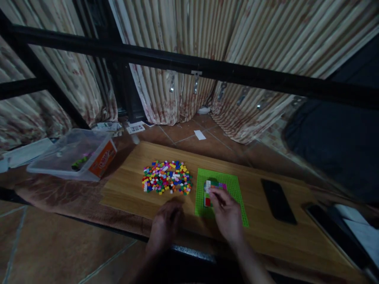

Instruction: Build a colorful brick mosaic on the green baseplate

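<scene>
A bright green studded baseplate (233, 185) lies on the wooden board, with a small patch of coloured toy bricks on it, among them a red brick (207, 202) and a pink brick (222, 185). Over this patch, my right hand (227, 215) is closed in a pinch at a white toy brick (208, 184). Its fingers cover part of the bricks. My left hand (166, 223) rests at the board's near edge, just below a loose pile of small multicoloured bricks (167, 177). Its fingers are curled, and whatever they may hold is hidden.
The wooden board (124, 177) carries a black phone (278, 200) right of the baseplate. Another dark flat device (331, 230) lies farther right. A clear plastic box (68, 154) with an orange label stands at left. A black metal bar (166, 59) crosses before the curtains.
</scene>
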Demonstrator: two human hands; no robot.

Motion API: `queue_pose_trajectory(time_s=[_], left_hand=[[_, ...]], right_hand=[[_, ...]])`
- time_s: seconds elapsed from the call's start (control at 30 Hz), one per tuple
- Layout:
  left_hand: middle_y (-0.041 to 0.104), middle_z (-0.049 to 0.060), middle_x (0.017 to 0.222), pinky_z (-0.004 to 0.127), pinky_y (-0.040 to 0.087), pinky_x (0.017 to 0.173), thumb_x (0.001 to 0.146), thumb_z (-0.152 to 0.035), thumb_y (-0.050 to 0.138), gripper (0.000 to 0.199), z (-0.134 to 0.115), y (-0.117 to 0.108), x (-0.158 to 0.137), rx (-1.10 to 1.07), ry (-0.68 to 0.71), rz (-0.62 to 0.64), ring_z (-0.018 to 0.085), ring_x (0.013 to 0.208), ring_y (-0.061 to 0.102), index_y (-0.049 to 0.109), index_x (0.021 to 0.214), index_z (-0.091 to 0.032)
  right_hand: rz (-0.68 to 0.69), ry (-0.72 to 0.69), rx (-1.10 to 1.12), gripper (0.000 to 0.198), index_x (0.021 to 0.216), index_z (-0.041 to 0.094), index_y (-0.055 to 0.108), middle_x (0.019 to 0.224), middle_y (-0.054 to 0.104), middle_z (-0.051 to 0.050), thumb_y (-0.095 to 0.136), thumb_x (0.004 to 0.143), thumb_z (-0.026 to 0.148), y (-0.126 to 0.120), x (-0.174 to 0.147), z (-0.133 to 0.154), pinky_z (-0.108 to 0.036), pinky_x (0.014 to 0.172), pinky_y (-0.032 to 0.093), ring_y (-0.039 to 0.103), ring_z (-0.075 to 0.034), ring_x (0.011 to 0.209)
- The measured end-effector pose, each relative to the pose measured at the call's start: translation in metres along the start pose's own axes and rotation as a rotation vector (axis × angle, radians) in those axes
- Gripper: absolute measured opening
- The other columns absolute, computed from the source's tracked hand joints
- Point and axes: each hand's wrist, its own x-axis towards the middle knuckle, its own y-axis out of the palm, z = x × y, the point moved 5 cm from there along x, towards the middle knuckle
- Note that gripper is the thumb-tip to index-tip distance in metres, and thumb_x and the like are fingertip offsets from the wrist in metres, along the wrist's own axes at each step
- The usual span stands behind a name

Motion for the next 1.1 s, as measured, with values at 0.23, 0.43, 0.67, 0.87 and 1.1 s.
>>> queue_pose_trajectory(time_s=[0.23,0.43,0.67,0.87,1.1], left_hand=[[0.069,0.006,0.103,0.035,0.055,0.083,0.085,-0.026,0.051,0.019,-0.003,0.006,0.010,0.069,0.019,-0.022,0.021,0.095,0.066,0.063,0.098,-0.022],[0.065,0.008,0.114,0.038,0.053,0.090,0.086,-0.030,0.053,0.034,-0.013,0.038,0.024,0.036,0.058,0.028,0.021,0.104,0.063,0.056,0.119,-0.022],[0.060,0.009,0.123,0.043,0.048,0.098,0.079,-0.018,0.058,0.050,-0.022,0.075,0.034,0.093,0.090,0.101,0.024,0.116,0.056,0.049,0.128,-0.021],[0.060,0.008,0.123,0.044,0.045,0.101,0.079,-0.014,0.058,0.049,-0.025,0.073,0.033,0.133,0.149,0.106,0.024,0.117,0.054,0.050,0.127,-0.020],[0.061,0.008,0.122,0.043,0.045,0.100,0.078,-0.011,0.056,0.048,-0.029,0.075,0.032,0.125,0.203,0.123,0.024,0.116,0.054,0.051,0.125,-0.020]], right_hand=[[-0.171,0.118,-0.114,0.032,0.090,0.020,0.071,0.093,0.071,-0.009,0.054,0.081,0.045,-0.056,0.007,-0.064,-0.037,0.079,0.050,0.065,-0.023,0.086],[-0.153,0.159,-0.163,0.031,0.096,0.019,0.070,0.097,0.072,-0.009,0.052,0.082,0.041,-0.042,0.017,-0.064,-0.037,0.080,0.051,0.066,-0.022,0.085],[-0.131,0.163,-0.094,0.035,0.104,0.020,0.068,0.097,0.073,-0.009,0.055,0.081,0.042,-0.039,0.016,-0.064,-0.037,0.082,0.053,0.068,-0.022,0.086],[-0.167,0.230,0.011,0.039,0.107,0.018,0.067,0.099,0.072,-0.010,0.055,0.081,0.045,-0.041,0.015,-0.073,-0.037,0.080,0.053,0.068,-0.024,0.088],[-0.240,0.368,0.162,0.040,0.099,0.017,0.069,0.094,0.073,-0.010,0.067,0.071,0.046,-0.038,0.019,-0.084,-0.037,0.074,0.055,0.068,-0.024,0.081]])
